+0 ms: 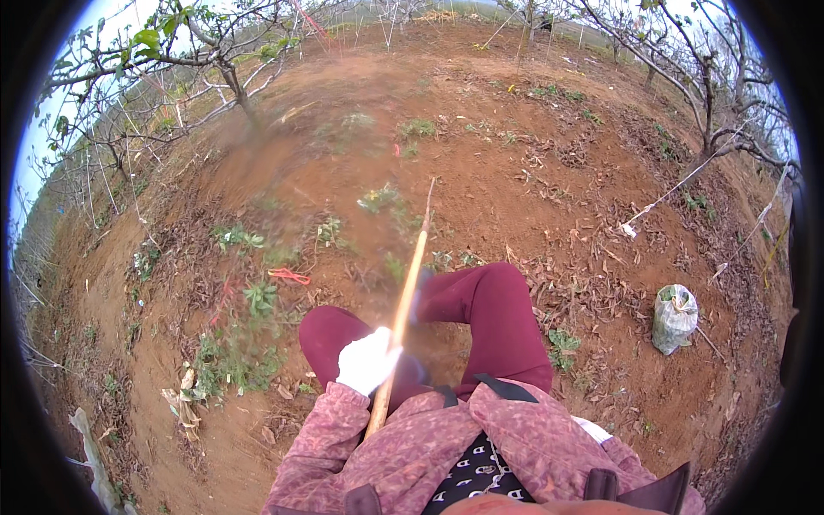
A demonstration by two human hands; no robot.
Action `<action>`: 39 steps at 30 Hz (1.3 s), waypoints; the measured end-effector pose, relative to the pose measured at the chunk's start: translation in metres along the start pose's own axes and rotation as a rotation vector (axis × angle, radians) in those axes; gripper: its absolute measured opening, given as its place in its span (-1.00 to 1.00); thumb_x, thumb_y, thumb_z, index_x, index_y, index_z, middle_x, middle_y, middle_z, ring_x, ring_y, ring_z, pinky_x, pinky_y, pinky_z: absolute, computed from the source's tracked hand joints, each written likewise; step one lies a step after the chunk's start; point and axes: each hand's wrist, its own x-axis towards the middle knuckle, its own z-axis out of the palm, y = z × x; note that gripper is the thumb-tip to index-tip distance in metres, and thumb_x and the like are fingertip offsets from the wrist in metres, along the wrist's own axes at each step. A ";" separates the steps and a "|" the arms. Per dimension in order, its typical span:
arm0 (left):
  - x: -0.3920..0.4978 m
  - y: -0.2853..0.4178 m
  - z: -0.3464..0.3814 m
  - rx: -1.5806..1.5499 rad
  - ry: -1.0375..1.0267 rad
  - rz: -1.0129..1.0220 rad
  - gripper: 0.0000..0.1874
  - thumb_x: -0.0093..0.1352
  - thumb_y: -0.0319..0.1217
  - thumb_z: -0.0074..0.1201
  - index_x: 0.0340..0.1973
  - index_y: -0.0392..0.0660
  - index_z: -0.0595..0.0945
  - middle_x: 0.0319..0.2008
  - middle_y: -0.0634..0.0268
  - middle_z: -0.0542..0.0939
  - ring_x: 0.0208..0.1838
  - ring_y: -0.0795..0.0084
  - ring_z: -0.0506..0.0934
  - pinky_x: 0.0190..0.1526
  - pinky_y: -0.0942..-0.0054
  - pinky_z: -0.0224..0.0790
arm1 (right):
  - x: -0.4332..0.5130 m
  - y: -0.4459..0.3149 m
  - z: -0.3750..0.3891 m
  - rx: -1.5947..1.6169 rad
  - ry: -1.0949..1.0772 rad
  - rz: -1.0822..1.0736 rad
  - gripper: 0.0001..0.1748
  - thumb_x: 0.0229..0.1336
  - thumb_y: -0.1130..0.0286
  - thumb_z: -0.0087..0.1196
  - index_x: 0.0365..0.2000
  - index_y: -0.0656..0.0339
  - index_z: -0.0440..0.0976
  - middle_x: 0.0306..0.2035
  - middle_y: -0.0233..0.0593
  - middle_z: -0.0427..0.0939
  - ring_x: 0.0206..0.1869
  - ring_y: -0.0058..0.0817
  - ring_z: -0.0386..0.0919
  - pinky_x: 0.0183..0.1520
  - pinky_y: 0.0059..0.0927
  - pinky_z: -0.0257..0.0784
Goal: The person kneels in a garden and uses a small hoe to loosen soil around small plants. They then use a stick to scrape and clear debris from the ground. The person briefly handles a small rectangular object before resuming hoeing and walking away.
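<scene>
My left hand [365,362], in a white glove washed out by glare, is closed around a long wooden pole [412,273]. The pole runs from beside my jacket up past my knees and narrows to a thin, darker tip [430,193] over the soil. Any tool head at that far end cannot be made out. Of my right hand [591,429] only a white patch, seemingly its glove, shows beside the jacket; the fingers are hidden. My maroon-trousered legs [505,322] are bent on either side of the pole.
A plastic bag [674,320] holding green leaves stands at the right. Strings [669,195] slant from a bare-branched tree [708,122] to the ground. Another tree [235,84] leans in at upper left. Red cord [290,276], weeds [261,298] and dry leaves dot the reddish soil.
</scene>
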 end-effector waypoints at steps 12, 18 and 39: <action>0.004 0.006 0.002 0.039 -0.028 0.012 -0.68 0.45 -0.04 0.13 -0.16 -0.02 0.60 -0.45 0.15 0.68 -0.44 0.01 0.67 -0.38 0.05 0.54 | 0.050 0.040 -0.001 -0.752 0.347 0.070 -0.56 0.32 0.15 0.28 0.11 0.13 0.58 0.11 -0.21 0.66 0.23 -0.42 0.55 0.32 -0.30 0.40; 0.004 0.010 0.002 0.063 -0.026 -0.033 -0.73 0.42 -0.07 0.21 -0.21 0.03 0.63 -0.49 0.23 0.67 -0.40 0.08 0.69 -0.33 0.09 0.52 | 0.011 0.013 0.043 0.022 0.231 -0.303 -0.58 0.28 0.45 0.28 0.14 0.29 0.58 0.00 -0.27 0.71 0.02 -0.54 0.62 0.16 -0.40 0.51; 0.005 0.009 0.004 0.100 0.057 0.096 -0.72 0.44 -0.08 0.14 -0.24 -0.02 0.59 -0.52 0.18 0.64 -0.52 0.05 0.64 -0.43 0.13 0.54 | 0.101 0.067 -0.013 -0.923 0.276 -0.383 -0.66 0.34 0.21 0.06 -0.05 0.18 0.64 -0.13 -0.15 0.73 -0.05 -0.11 0.70 0.05 -0.16 0.55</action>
